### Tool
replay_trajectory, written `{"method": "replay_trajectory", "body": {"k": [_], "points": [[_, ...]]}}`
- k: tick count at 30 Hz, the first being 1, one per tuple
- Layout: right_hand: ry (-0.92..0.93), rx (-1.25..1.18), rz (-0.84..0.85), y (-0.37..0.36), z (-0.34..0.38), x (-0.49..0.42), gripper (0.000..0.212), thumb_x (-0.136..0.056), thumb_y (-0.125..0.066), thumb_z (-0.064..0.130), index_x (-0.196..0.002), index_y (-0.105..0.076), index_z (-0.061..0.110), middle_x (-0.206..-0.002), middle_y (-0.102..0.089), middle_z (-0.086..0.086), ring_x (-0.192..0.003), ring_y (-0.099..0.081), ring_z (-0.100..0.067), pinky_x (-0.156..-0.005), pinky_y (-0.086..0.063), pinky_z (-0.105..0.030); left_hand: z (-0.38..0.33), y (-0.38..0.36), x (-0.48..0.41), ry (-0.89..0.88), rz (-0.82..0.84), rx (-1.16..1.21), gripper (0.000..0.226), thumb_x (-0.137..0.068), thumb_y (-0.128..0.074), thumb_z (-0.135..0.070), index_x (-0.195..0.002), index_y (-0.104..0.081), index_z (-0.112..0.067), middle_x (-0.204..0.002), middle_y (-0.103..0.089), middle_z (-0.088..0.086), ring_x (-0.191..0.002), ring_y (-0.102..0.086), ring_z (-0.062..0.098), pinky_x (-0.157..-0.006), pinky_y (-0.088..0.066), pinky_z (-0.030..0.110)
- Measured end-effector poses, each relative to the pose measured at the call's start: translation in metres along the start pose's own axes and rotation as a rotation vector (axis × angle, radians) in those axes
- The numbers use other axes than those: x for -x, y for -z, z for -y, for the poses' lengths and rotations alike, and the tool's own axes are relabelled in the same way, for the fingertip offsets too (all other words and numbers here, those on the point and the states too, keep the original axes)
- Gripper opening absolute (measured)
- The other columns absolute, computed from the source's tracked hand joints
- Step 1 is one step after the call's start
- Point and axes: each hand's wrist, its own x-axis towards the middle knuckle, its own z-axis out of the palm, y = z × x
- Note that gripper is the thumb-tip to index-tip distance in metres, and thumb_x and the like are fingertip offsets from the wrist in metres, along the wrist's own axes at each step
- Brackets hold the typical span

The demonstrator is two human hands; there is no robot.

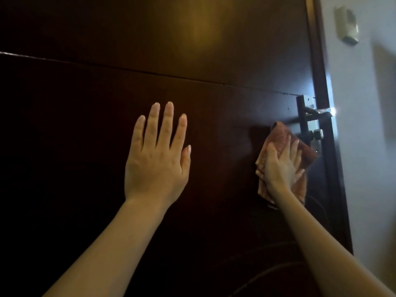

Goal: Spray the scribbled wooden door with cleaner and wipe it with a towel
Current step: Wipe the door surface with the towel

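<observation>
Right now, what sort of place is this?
Likely indoors in a home, at a doorway: a dark wooden door with a metal handle, and a pale wall with a small fixture beside it.

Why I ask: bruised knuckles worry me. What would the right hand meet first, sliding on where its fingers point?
Probably the door handle, just above the towel that the right hand presses flat on the door; depth is unclear.

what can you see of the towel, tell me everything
The towel is a reddish-brown mottled cloth, folded into a pad with layered edges showing at its left side. It lies flat against the dark wooden door, just left of and below the door handle. The right hand presses on its middle with straight fingers, covering much of it.
</observation>
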Motion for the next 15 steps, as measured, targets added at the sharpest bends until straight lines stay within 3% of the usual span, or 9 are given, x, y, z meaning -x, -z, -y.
{"method": "replay_trajectory", "body": {"k": [4,9,13,15], "points": [[0.0,0.025,0.013,-0.014,0.033,0.047,0.062,-0.094,-0.026,0.05,-0.148,-0.004,0.029,-0.158,0.003,0.004,-0.144,0.004,-0.017,-0.112,0.008,-0.052,-0.001,0.0,0.0,-0.006,-0.01,0.005,0.059,-0.093,-0.021,-0.04,-0.145,-0.023,-0.012,-0.154,-0.016,0.016,-0.142,-0.012,0.033,-0.114,-0.005,0.045],[0.446,0.091,0.14,-0.025,0.061,0.113,0.067,-0.08,-0.012,0.063,-0.134,0.019,0.04,-0.147,0.023,0.017,-0.14,0.02,-0.012,-0.11,0.017,-0.046,-0.001,0.001,-0.001,-0.007,-0.011,-0.003,0.06,-0.092,-0.023,-0.039,-0.145,-0.022,-0.011,-0.154,-0.017,0.017,-0.142,-0.013,0.033,-0.114,-0.006,0.045],[0.63,0.113,0.144,-0.011,0.039,0.073,0.069,-0.075,-0.02,0.061,-0.137,0.002,0.042,-0.154,0.002,0.011,-0.138,0.012,-0.007,-0.111,0.01,-0.042,0.001,0.002,0.0,-0.019,-0.015,-0.003,0.059,-0.093,-0.023,-0.04,-0.145,-0.023,-0.012,-0.153,-0.018,0.016,-0.142,-0.013,0.032,-0.113,-0.005,0.044],[0.565,0.109,0.124,-0.002,0.019,0.048,0.072,-0.073,-0.02,0.061,-0.139,-0.002,0.04,-0.155,-0.001,0.009,-0.139,0.007,-0.009,-0.112,0.006,-0.044,0.001,0.001,0.001,-0.018,-0.014,-0.004,0.059,-0.094,-0.022,-0.04,-0.145,-0.022,-0.012,-0.154,-0.017,0.015,-0.142,-0.011,0.031,-0.113,-0.004,0.043]]}}
